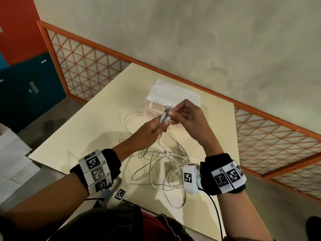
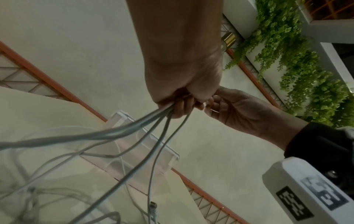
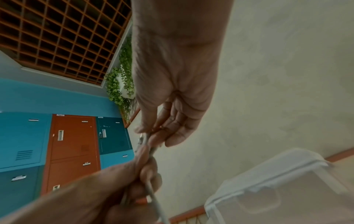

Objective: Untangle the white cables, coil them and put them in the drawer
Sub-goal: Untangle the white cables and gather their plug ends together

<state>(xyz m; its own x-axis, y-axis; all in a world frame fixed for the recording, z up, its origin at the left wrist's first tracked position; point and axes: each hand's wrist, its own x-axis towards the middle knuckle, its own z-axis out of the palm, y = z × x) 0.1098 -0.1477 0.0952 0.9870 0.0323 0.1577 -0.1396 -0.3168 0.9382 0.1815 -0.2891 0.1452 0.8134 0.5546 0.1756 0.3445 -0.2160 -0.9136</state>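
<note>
Cream table (image 1: 97, 129) set in front of a grey wall (image 1: 208, 40) with an orange-framed lattice rail (image 1: 83, 66) along its foot; blue and orange lockers (image 1: 29, 87) off the table's far left corner. Translucent white drawer (image 1: 173, 94) standing at the table's far edge, against the rail, open side facing the person, seen again in the left wrist view (image 2: 145, 151) and the right wrist view (image 3: 268, 189). White cables (image 1: 156, 164) sprawled in loose, overlapping loops across the table between the drawer and the near edge, several strands rising off the top toward the hands. Left hand (image 1: 149, 133) raised above the table, just in front of the drawer, fingers curled tight round a bundle of those strands, which fan out and down from the fist in the left wrist view (image 2: 153, 131). Right hand (image 1: 189, 117) right beside it, touching, thumb and forefinger pinching the connector ends (image 1: 166, 112) that stick up out of the left fist, the other fingers loosely curled. Black wristbands with white coded marker blocks on both forearms, left (image 1: 95, 169) and right (image 1: 227, 174). One loose plug (image 1: 167, 152) lying among the loops on the table, nearer the person than the hands. Green hanging plants (image 2: 298, 68) on a wall beyond the rail, seen in the left wrist view.
</note>
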